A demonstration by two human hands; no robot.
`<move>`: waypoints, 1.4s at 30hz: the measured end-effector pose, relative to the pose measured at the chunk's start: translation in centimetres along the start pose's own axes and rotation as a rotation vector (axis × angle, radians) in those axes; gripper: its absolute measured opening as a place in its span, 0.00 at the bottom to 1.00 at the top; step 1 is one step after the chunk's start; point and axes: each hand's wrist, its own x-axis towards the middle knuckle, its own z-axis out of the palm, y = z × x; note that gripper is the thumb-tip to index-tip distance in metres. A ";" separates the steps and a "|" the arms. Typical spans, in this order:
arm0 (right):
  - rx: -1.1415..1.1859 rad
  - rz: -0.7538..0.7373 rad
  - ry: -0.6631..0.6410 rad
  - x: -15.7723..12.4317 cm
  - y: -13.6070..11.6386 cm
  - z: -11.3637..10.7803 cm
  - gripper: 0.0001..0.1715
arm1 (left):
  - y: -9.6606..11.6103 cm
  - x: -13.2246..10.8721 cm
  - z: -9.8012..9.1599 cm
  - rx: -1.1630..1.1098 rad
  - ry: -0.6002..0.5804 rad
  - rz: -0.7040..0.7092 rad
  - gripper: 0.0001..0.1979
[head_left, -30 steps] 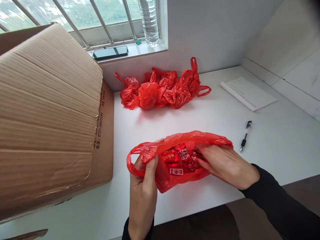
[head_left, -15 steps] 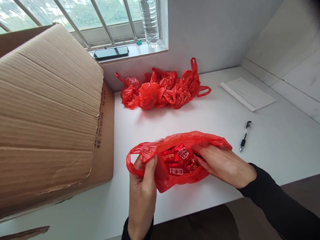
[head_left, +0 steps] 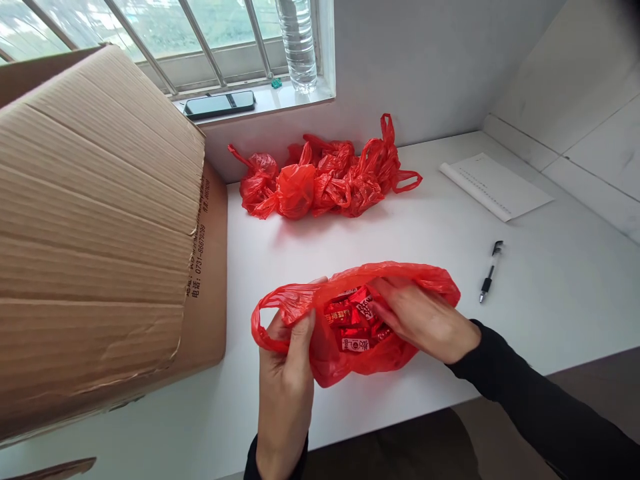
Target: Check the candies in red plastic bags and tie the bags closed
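Note:
A red plastic bag (head_left: 345, 367) lies on the white table with its mouth spread wide. Several red-wrapped candies (head_left: 356, 344) with printed labels show inside it. My left hand (head_left: 290, 360) pinches the bag's left rim beside the looped handle, thumb on top. Reaching in from the right, my right hand (head_left: 417, 317) is inside the bag's mouth, just over the candies. Its fingers are stretched out and a little blurred, thumb apart from them, and I see nothing held there.
Several knotted red plastic bags (head_left: 325, 180) sit along the wall. A large cardboard box (head_left: 100, 220) fills the left side. To the right are a pen (head_left: 490, 273) and a sheet of paper (head_left: 497, 187). A phone (head_left: 220, 103) and a water bottle (head_left: 300, 53) are on the windowsill.
My right hand has moved left and deeper across the bag's opening, over the candies, its fingers straighter. The left hand keeps its pinch on the rim.

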 end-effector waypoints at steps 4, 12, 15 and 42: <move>-0.014 0.004 0.011 0.7 0.2 1.2 0.19 | 0.1 0.0 -0.1 0.010 0.012 -0.003 0.18; 0.074 0.056 0.017 0.9 0.8 1.3 0.16 | -0.1 0.2 -0.2 0.010 0.002 0.003 0.18; 0.067 0.043 0.040 0.8 1.2 1.7 0.16 | -0.2 0.2 -0.2 -0.007 -0.009 0.002 0.18; 0.061 -0.113 0.072 -0.4 2.0 1.1 0.18 | -1.0 0.1 -1.2 0.037 -0.059 0.002 0.17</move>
